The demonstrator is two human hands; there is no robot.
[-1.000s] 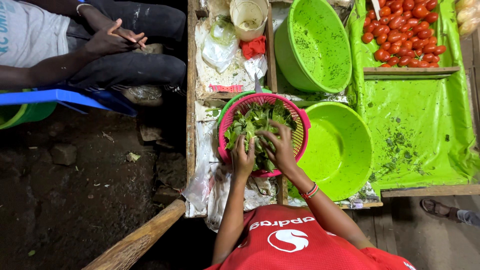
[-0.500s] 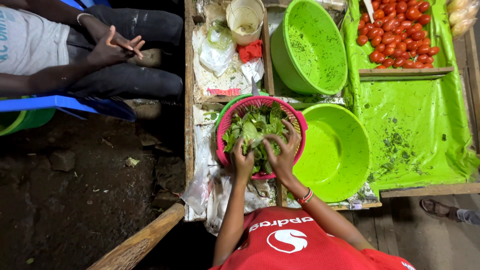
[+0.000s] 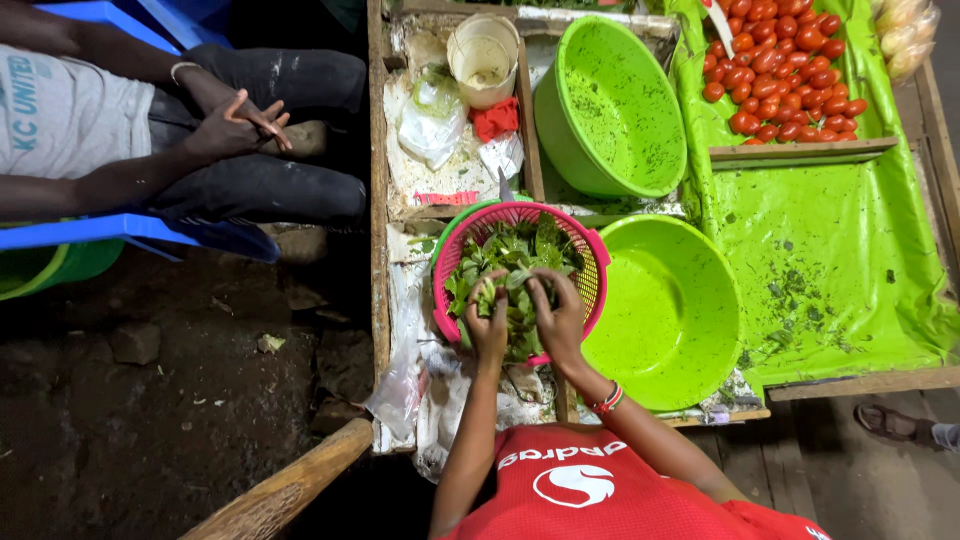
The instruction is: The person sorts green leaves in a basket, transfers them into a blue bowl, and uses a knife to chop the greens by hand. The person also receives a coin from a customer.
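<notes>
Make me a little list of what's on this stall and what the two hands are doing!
left hand: in the pink basket, fingers curled on the leafy greens
right hand: beside it, also gripping greens
near basin: bright green, right of the basket, no produce in it
far basin: bright green, tilted, flecked with leaf bits
tomatoes: red pile on green sheet, far right
bucket: cream, behind a red cloth
another person: seated at left, hands clasped

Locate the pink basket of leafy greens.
In the head view, the pink basket sits centre frame under both hands, just left of the empty green basin, below the tilted green basin.
</notes>
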